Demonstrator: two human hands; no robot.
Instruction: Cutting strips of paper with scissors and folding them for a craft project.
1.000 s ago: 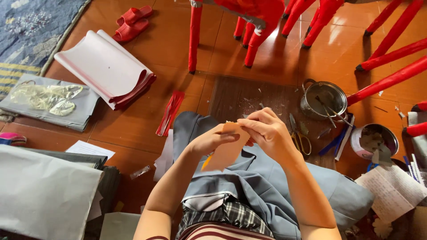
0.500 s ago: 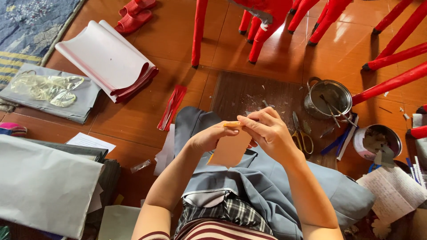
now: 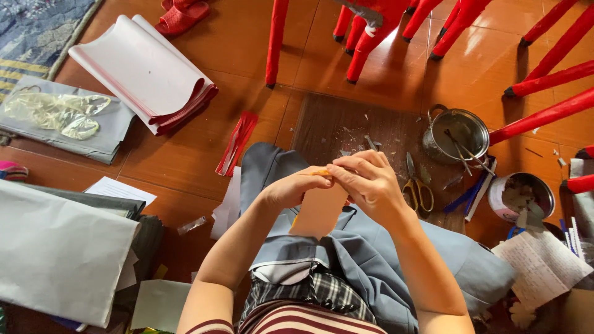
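- left hand (image 3: pixel 296 188) and right hand (image 3: pixel 365 180): both closed in a pinch on the top edge of the orange paper piece (image 3: pixel 318 210), held over the lap, above the grey skirt (image 3: pixel 371 260).
- step in hand, by judgement: working the top edge; keep fingertips close together and the sheet taut so the edge stays straight.
- paper piece: long axis runs toward the body, free end hanging down toward the lap.
- scissors (image 3: pixel 418 188) and metal pot (image 3: pixel 455 133) lie on the floor near the right hand.
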